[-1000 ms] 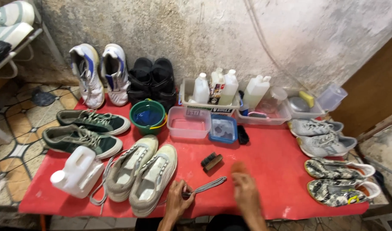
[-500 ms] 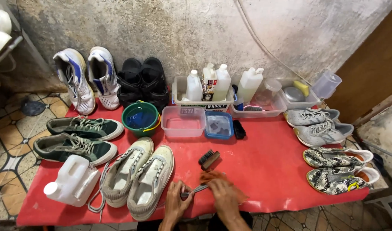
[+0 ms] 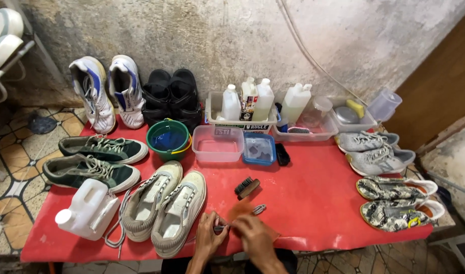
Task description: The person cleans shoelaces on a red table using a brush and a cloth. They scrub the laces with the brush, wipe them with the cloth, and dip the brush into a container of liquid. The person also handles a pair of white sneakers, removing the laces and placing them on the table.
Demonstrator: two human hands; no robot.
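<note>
My left hand (image 3: 208,237) grips the handle end of a small slim brush (image 3: 258,208) that lies low over the red table (image 3: 313,203) near its front edge. My right hand (image 3: 255,238) is closed around the middle of the same brush, touching the left hand. Just left of the hands lies a pair of worn cream sneakers (image 3: 164,208) with loose laces. A dark wooden-backed scrub brush (image 3: 246,187) lies a little behind the hands.
A white jug (image 3: 88,209), green sneakers (image 3: 93,161) and a green bucket (image 3: 167,138) are on the left. Clear tubs (image 3: 218,144), bottles in a tray (image 3: 247,101), black shoes (image 3: 171,96) and white-blue shoes (image 3: 108,91) line the wall. Grey sneakers (image 3: 374,151) and patterned sneakers (image 3: 395,200) lie right.
My right hand left its flat spot on the table and moved left onto the brush held by my left hand. The view shifted slightly.
</note>
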